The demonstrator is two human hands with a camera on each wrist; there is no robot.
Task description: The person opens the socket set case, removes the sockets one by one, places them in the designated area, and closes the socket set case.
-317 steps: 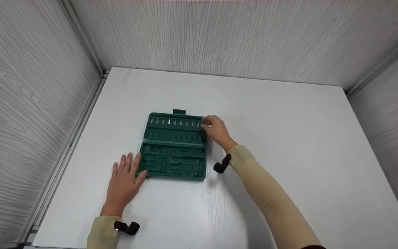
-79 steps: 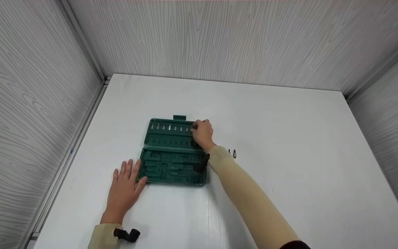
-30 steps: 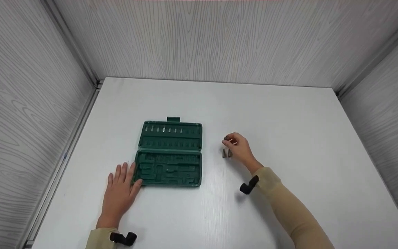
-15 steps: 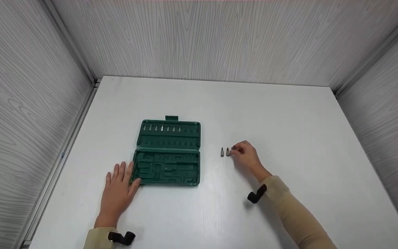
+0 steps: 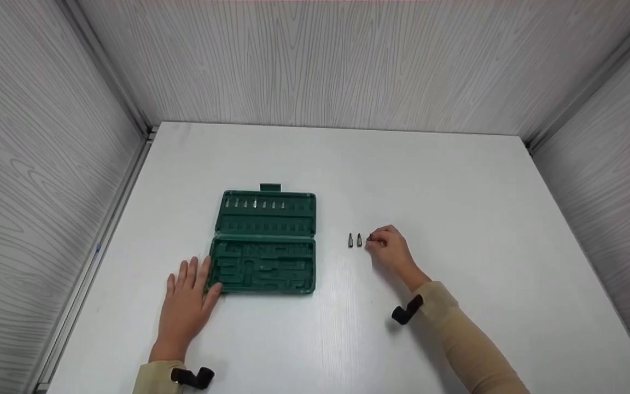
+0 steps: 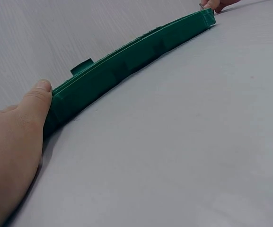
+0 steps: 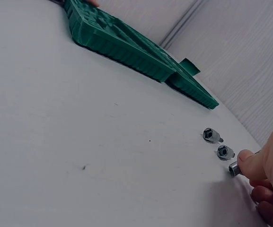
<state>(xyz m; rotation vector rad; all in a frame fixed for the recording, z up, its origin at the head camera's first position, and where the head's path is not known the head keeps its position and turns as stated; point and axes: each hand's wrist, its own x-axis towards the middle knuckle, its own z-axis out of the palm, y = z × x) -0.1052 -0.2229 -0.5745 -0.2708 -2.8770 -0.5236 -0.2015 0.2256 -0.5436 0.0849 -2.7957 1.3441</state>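
Observation:
The right hand (image 5: 394, 255) pinches a small metal socket bit (image 7: 233, 169) between thumb and fingers, low at the tabletop. Just left of it, two more socket bits (image 5: 350, 241) lie side by side. Their hollow ends (image 7: 211, 135) face the camera in the right wrist view. My left hand (image 5: 182, 314) lies flat with straight fingers against the left edge of the green tool case (image 5: 263, 237). Its thumb (image 6: 42, 86) touches the case's near corner. The case lies unfolded, with several bits (image 5: 255, 203) along the upper half's row and vacant slots at that row's right end.
A white tabletop (image 5: 457, 219) carries everything. Grey wood-grain panels stand behind (image 5: 315, 65) and at both sides. The case's latch tab (image 5: 270, 187) sticks out at the back. Black wrist cameras (image 5: 407, 310) are worn on both wrists.
The right hand has gone from the case's upper right corner to the table at right. Two bits now lie there, a third is in its fingers. The left hand has stayed on the case.

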